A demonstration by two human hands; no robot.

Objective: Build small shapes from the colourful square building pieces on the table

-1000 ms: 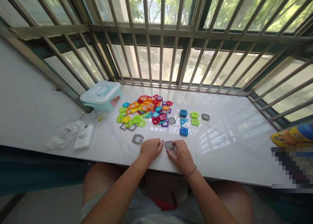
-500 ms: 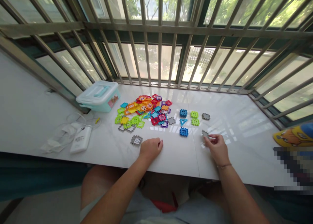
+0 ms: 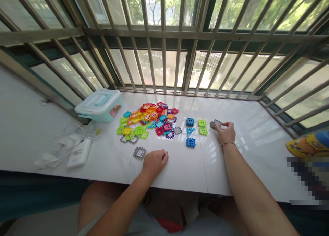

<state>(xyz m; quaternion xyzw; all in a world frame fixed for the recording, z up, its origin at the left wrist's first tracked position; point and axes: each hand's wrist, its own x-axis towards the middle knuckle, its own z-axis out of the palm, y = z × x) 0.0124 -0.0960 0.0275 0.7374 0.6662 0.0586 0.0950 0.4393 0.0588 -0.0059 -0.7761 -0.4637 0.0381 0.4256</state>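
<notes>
Two hands: the left hand (image 3: 155, 163) is lying relaxed on the white marble counter (image 3: 244, 167), grasping nothing, near a grey square notched plastic tile (image 3: 139, 153).
Right grip: the right hand (image 3: 225, 133) is touching a second grey notched plastic tile (image 3: 216, 123) with its fingertips; whether it is pinching, I cannot tell.
Risk: a careless sideways wrist movement is threatening the green plastic tiles (image 3: 202, 127) just beside it.
Beyond: a multicoloured tile heap (image 3: 146, 119) is spreading before a clear-lidded turquoise box (image 3: 99, 105).

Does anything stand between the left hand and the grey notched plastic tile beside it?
Nothing visible does: the left hand lies just right of the grey notched plastic tile on the white stone counter.
</notes>
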